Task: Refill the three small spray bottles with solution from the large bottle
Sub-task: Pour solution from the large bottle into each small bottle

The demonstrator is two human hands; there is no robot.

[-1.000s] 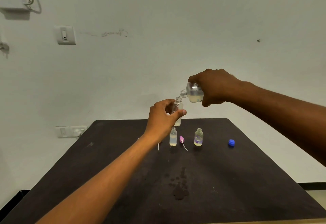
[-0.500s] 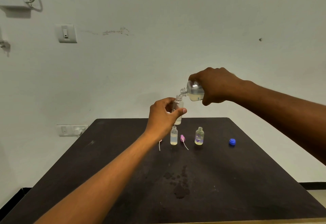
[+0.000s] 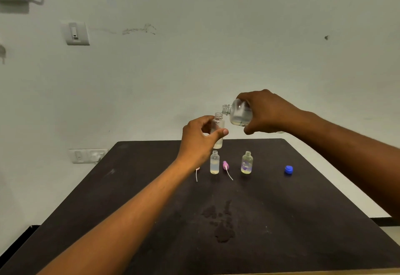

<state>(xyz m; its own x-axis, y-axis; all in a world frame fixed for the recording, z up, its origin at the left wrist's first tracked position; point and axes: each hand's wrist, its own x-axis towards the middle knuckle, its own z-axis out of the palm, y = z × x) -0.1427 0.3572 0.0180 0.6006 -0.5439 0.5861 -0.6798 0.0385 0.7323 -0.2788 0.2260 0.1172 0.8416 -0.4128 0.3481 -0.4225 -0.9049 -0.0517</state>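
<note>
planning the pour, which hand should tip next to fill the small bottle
Right hand: it holds the tilted large clear bottle, neck just above the small clear bottle held upright by the left hand.

The table (image 3: 303,220) is dark and matt, faintly grainy, with a duller blotchy stain (image 3: 220,222) toward its near edge. The big bottle (image 3: 238,113) looks like clear plastic — glossy, with a ribbed threaded neck. The held small bottle (image 3: 218,131) and the two standing ones (image 3: 214,163) (image 3: 247,163) are likewise clear and shiny. The blue cap (image 3: 288,169) is smooth opaque plastic, slightly glossy; the pink spray head (image 3: 225,165) — matt plastic, with a thin pale tube. The wall (image 3: 216,47) is flat painted matt, scuffed.
</note>
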